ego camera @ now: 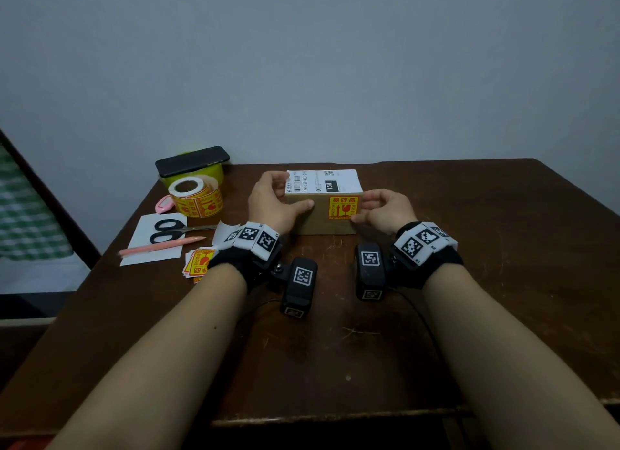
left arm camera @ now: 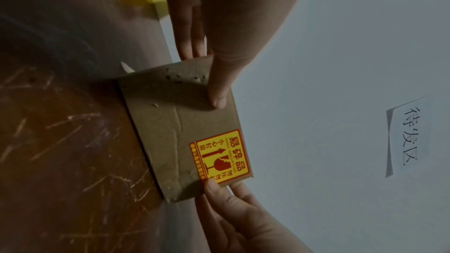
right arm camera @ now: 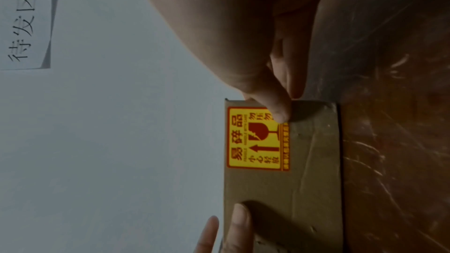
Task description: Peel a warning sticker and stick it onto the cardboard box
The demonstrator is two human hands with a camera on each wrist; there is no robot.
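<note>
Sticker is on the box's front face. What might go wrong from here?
The thumb of the right hand presses only one corner of the warning sticker; the rest may lift if not rubbed down. The sticker sits close to the cardboard box top edge, so that edge might catch and peel in handling.

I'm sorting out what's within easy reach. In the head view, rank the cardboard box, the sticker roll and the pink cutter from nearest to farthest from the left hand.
1. The cardboard box: at centre, gripped by the left hand.
2. The sticker roll: to the hand's left.
3. The pink cutter: farther left, beyond the roll.
</note>
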